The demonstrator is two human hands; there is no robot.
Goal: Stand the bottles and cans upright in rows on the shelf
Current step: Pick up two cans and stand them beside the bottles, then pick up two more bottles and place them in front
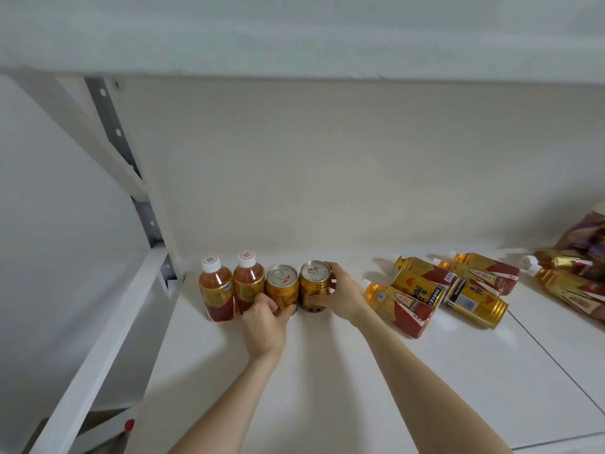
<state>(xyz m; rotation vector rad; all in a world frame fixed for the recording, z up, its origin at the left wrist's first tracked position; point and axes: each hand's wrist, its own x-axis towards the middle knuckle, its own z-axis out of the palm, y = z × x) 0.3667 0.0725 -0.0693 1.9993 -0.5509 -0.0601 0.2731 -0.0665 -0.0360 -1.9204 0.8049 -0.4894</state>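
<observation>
Two amber bottles with white caps [217, 290] [247, 280] stand upright at the left of the white shelf [327, 371]. Beside them stand two gold cans in the same row. My left hand [265, 319] grips the left can [281, 286] low on its front. My right hand [340, 294] wraps the right can [312, 283] from its right side. To the right, several bottles and cans lie on their sides in a loose heap: a bottle [397, 306] nearest my wrist, cans [417, 286] [476, 303] behind it.
The shelf's back wall [327, 175] rises just behind the row. A grey perforated upright [111, 126] and white frame bars stand at the left. More toppled bottles [569, 286] and a purple-brown bag [586, 234] sit at the far right. A seam crosses the shelf surface on the right.
</observation>
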